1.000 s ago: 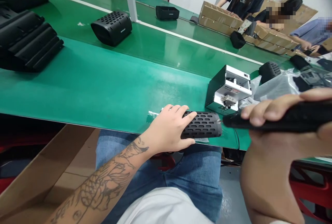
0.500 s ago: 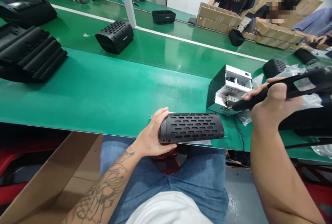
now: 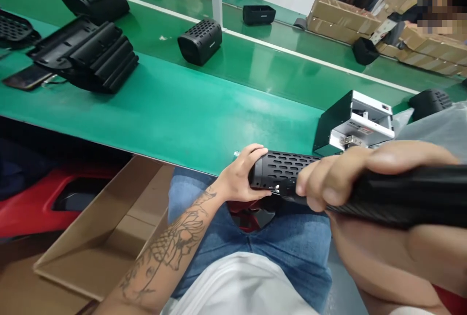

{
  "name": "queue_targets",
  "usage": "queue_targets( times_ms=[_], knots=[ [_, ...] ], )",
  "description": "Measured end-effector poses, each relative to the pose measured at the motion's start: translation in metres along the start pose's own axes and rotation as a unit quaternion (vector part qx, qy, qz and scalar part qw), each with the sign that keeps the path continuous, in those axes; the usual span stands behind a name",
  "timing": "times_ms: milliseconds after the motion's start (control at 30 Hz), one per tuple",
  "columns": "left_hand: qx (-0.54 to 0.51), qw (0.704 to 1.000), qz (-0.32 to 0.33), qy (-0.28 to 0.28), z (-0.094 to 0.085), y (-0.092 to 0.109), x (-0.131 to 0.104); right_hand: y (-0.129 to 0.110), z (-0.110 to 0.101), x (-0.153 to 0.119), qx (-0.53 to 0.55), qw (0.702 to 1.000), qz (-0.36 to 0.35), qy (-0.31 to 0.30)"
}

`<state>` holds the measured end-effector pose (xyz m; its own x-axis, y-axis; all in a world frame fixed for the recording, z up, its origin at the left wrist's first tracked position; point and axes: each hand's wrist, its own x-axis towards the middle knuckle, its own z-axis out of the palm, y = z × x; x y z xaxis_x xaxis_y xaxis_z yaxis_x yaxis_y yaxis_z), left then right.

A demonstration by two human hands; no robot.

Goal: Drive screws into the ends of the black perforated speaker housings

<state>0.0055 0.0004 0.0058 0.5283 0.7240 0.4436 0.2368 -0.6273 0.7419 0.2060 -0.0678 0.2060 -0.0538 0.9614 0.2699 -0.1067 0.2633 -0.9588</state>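
Observation:
My left hand grips the left end of a black speaker housing with a slotted grille, at the table's front edge. Wrapped round a black electric screwdriver is my right hand, close to the camera. The driver's tip points left at the housing's near lower edge, by a small shiny screw; whether the tip touches it I cannot tell. My right hand and the driver cover the housing's right end. Just behind stands a black and silver screw feeder, partly hidden by my right hand.
Stacked black housing parts and a phone lie at the left. Another speaker housing sits on the green line beyond. Co-workers are behind cardboard trays across it. A cardboard box stands below, left of my legs.
My right hand has brought the screwdriver from the screw feeder down and left to the speaker housing. My left hand keeps its grip. The view has shifted left.

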Motion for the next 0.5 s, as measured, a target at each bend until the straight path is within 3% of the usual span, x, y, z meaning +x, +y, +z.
queue_targets(
  times_ms=[133, 200, 400, 500],
  knots=[
    [-0.006, 1.0, -0.006, -0.011, 0.002, 0.0, 0.0, 0.014, 0.022, 0.018, 0.019, 1.0, -0.018, 0.01],
    [-0.008, 1.0, -0.008, -0.013, 0.003, 0.0, 0.0, 0.024, 0.02, 0.023, 0.027, 0.999, -0.025, 0.005],
    [-0.02, 1.0, 0.003, -0.007, 0.002, 0.0, 0.001, 0.048, 0.007, 0.028, 0.062, 0.987, -0.09, -0.115],
    [-0.017, 1.0, 0.003, -0.012, 0.002, 0.001, 0.001, 0.05, 0.008, 0.027, 0.057, 0.993, -0.066, -0.085]
  ],
)
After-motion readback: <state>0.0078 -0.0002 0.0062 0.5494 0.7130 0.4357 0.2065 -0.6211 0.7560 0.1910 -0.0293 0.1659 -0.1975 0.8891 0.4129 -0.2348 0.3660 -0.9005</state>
